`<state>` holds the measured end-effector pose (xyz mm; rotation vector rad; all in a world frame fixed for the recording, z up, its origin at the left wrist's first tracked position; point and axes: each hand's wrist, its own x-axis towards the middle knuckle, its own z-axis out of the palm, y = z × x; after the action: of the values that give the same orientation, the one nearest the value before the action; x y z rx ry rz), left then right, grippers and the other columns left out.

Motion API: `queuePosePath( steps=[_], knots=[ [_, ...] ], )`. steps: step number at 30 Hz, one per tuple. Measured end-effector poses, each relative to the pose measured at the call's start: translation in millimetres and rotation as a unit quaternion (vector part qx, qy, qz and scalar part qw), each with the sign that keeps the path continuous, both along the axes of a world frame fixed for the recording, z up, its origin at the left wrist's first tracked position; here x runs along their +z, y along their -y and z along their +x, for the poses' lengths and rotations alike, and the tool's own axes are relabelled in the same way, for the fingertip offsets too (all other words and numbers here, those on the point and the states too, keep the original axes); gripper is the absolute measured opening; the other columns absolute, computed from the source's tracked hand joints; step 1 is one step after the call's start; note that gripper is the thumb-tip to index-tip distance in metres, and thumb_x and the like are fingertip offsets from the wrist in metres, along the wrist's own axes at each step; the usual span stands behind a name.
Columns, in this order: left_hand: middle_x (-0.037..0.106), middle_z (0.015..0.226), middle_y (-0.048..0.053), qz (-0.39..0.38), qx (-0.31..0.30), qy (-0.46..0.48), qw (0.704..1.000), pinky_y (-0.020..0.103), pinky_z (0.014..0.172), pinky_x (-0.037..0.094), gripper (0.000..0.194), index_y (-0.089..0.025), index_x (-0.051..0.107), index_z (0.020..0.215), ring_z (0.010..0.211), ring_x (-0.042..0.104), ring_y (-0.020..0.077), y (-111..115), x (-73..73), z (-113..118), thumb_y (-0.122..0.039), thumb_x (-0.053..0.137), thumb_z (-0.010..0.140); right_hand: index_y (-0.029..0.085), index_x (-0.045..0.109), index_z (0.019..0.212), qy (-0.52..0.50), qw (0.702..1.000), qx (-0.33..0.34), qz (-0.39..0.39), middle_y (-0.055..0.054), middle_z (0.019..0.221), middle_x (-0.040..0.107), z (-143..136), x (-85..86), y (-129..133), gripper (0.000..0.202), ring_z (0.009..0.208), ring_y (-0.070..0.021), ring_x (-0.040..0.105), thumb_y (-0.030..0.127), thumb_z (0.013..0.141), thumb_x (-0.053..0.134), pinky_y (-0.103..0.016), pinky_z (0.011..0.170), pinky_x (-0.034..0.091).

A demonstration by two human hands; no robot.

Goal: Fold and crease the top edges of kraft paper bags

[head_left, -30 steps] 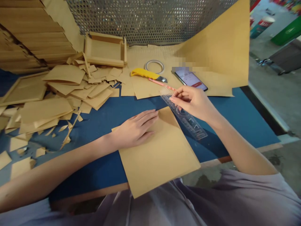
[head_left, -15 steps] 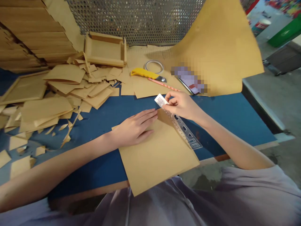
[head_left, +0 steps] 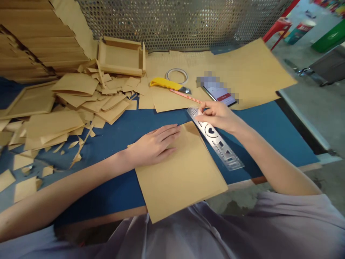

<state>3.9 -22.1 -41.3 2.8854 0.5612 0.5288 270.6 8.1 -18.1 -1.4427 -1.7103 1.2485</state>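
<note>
The left hand (head_left: 156, 145) lay palm down, fingers extended, on a brown rectangular paper sheet (head_left: 185, 180) at the lower centre of the frame, over the near edge of a blue tabletop (head_left: 121, 131). Right of centre, the right hand (head_left: 215, 116) pinched the upper end of a clear plastic stencil ruler (head_left: 219, 142), which slanted beside the sheet's right edge; its cut-outs included a heart, a square and a triangle, and its fine markings were illegible. At upper centre, a black smartphone (head_left: 223, 97) showed a red button, its screen text partly pixelated and unreadable. To its left lay a yellow-handled utility knife (head_left: 165, 83) and a coral patterned pencil (head_left: 184, 95). At upper right, a teal cylindrical container (head_left: 299, 33) bore white lettering on red, too blurred to read; a green bin (head_left: 330, 37) carried a small pale emblem.
</note>
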Motion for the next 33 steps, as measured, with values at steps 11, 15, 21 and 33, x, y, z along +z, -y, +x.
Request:
queuePosePath(
  steps=[11, 15, 21, 33],
  knots=[
    [0.037, 0.154, 0.015, -0.003, -0.029, -0.072, 0.997, 0.05, 0.119, 0.026, 0.05, -0.007, 0.036, 0.147, 0.145, 0.03, 0.0287, -20.6, -1.2, 24.4, -0.031, 0.037, 0.102, 0.02, 0.055, 0.075, -0.096, 0.994, -0.007, 0.043, 0.0, 0.065, 0.055, 4.5, 21.4, 0.7, 0.032, 0.056, -0.0104, 0.05, 0.046, 0.093, 0.056, -0.024, 0.047, 0.036],
    [0.042, 0.151, 0.014, -0.001, -0.039, -0.069, 0.997, 0.054, 0.118, 0.025, 0.047, -0.009, 0.038, 0.146, 0.144, 0.033, 0.029, -25.0, 0.3, 31.2, -0.022, 0.035, 0.101, 0.019, 0.058, 0.083, -0.058, 0.998, 0.015, 0.032, 0.001, 0.059, 0.052, -0.6, 23.4, 4.8, 0.029, 0.05, -0.0094, 0.047, 0.043, 0.096, 0.051, -0.023, 0.042, 0.03],
    [0.064, 0.128, 0.017, -0.025, -0.026, 0.086, 0.996, 0.042, 0.106, 0.047, 0.031, -0.008, 0.061, 0.122, 0.124, 0.057, 0.0239, -30.8, -1.3, 37.1, -0.018, 0.042, 0.1, 0.022, 0.055, 0.111, 0.012, 0.992, 0.044, 0.115, 0.001, 0.071, 0.058, 2.4, 33.1, 14.4, 0.018, 0.061, -0.0128, 0.054, 0.031, 0.097, 0.049, -0.027, 0.056, 0.043],
    [0.072, 0.091, 0.007, -0.287, 0.203, 0.338, 0.873, 0.029, 0.076, 0.058, 0.018, -0.016, 0.068, 0.091, 0.079, 0.069, 0.0163, -18.6, 21.4, 22.3, -0.031, 0.059, 0.093, 0.013, 0.063, 0.11, 0.366, 0.789, 0.238, 0.431, -0.015, 0.104, 0.068, -13.0, 46.4, 20.7, 0.031, 0.112, -0.0328, 0.057, 0.008, 0.095, 0.035, -0.051, 0.092, 0.047]
  ],
)
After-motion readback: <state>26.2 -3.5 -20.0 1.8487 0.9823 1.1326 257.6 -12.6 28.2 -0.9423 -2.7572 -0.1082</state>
